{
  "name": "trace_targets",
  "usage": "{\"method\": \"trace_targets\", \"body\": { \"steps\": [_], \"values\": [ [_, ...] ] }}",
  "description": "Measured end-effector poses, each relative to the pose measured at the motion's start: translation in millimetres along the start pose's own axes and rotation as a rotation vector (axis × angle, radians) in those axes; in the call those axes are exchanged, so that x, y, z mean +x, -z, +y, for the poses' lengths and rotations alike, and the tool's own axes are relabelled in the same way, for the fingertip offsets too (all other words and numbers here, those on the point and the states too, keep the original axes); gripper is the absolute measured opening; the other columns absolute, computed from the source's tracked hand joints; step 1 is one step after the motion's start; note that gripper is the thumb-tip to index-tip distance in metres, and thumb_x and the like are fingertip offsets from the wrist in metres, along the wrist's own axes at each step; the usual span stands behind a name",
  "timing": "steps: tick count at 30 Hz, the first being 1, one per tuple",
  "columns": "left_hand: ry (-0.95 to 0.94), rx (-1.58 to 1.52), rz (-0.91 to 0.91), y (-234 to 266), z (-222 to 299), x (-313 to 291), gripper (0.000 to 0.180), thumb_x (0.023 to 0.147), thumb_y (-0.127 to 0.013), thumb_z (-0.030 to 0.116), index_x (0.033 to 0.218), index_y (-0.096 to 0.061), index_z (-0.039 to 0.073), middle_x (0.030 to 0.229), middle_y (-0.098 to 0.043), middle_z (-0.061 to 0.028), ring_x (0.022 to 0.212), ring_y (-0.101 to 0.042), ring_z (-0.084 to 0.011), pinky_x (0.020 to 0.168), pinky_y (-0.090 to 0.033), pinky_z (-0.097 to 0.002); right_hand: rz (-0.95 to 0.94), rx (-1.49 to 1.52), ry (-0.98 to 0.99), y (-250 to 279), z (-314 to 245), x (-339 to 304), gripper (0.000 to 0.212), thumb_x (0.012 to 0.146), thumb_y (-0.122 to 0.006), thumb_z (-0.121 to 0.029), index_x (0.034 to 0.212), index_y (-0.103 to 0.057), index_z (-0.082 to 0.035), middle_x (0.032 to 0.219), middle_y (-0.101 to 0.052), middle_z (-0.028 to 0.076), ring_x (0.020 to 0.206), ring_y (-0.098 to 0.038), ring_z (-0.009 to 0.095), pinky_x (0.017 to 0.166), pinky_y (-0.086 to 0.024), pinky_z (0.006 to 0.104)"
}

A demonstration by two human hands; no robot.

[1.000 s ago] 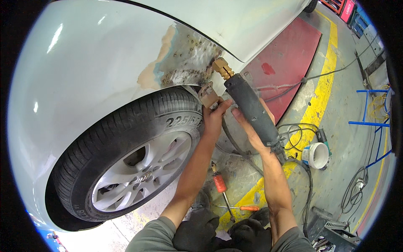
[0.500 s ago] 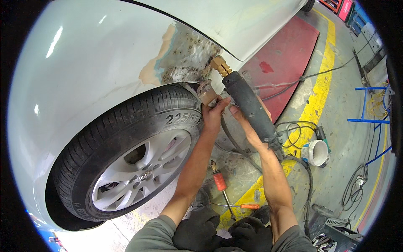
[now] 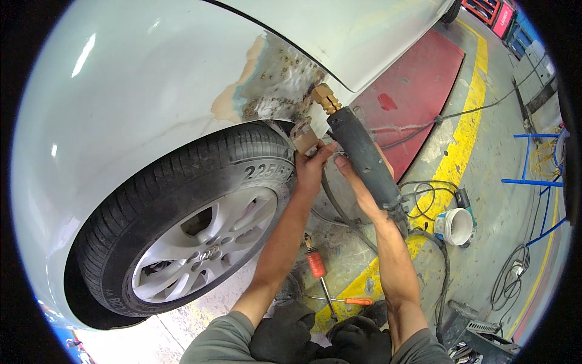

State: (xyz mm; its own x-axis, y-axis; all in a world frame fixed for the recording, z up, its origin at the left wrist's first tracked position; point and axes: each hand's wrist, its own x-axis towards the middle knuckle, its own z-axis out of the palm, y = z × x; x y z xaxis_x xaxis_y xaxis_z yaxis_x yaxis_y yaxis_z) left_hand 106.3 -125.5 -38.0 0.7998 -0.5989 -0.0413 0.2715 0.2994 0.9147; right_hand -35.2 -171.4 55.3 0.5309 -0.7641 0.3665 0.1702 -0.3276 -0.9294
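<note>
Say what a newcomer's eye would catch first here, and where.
Probably the scuffed bare-metal patch on the pale fender, above the large wheel. Then the black cylindrical tool with its brass-coloured tip, in the right hand near that patch. Bright yellow floor paint stands out at right.
</note>
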Motion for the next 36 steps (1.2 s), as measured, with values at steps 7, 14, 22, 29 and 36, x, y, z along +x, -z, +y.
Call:
{"method": "trace_targets", "body": {
  "steps": [7,14,22,29,36],
  "values": [
    [0.006,0.018,-0.026,0.4,1.8,-2.8,0.028,0.091,-0.084,0.022,0.083,-0.06,0.011,0.069,-0.052,0.0083,0.06,-0.044,-0.0046,0.056,-0.033,-0.0262,-0.006,-0.003,-0.058,0.6,1.2,-2.6,0.03,0.089,-0.085,-0.015,0.11,-0.069,0.0,0.094,-0.073,0.01,0.085,-0.068,0.017,0.08,-0.054,0.0319],
    [-0.167,0.06,-0.04,7.1,-9.7,-13.6,0.025,0.098,-0.079,0.021,0.11,-0.065,0.004,0.098,-0.066,-0.0009,0.09,-0.061,-0.0111,0.081,-0.049,-0.028,-0.007,-0.041,0.008,-0.7,5.3,-1.7,0.029,0.091,-0.085,-0.018,0.108,-0.069,-0.001,0.095,-0.074,0.01,0.085,-0.068,0.017,0.079,-0.054,0.0328],
    [-0.302,0.478,-0.002,38.9,-53.3,-90.9,0.072,0.096,-0.073,0.013,0.158,-0.039,0.007,0.159,-0.045,-0.012,0.148,-0.041,-0.0257,0.118,-0.035,-0.0406,-0.02,-0.054,-0.038,3.5,0.1,-1.9,0.031,0.092,-0.084,-0.018,0.112,-0.069,-0.001,0.092,-0.073,0.007,0.084,-0.066,0.015,0.079,-0.053,0.0315],
    [-0.242,0.506,-0.034,61.2,-64.1,-107.2,0.073,0.094,-0.073,0.014,0.159,-0.04,0.009,0.162,-0.044,-0.0101,0.15,-0.04,-0.0262,0.118,-0.035,-0.0425,-0.006,-0.04,-0.003,0.0,-3.6,-0.4,0.029,0.091,-0.085,-0.019,0.107,-0.069,-0.001,0.089,-0.074,0.009,0.082,-0.068,0.016,0.078,-0.054,0.0324],
    [-0.18,0.437,-0.04,71.1,-75.1,-114.6,0.057,0.097,-0.066,0.003,0.15,-0.048,0.006,0.15,-0.053,-0.0114,0.136,-0.052,-0.0237,0.106,-0.044,-0.0382,-0.002,-0.08,-0.013,2.3,-2.2,-0.8,0.027,0.09,-0.086,-0.018,0.103,-0.069,-0.001,0.086,-0.073,0.009,0.079,-0.067,0.016,0.076,-0.054,0.0331]
  ]
}}
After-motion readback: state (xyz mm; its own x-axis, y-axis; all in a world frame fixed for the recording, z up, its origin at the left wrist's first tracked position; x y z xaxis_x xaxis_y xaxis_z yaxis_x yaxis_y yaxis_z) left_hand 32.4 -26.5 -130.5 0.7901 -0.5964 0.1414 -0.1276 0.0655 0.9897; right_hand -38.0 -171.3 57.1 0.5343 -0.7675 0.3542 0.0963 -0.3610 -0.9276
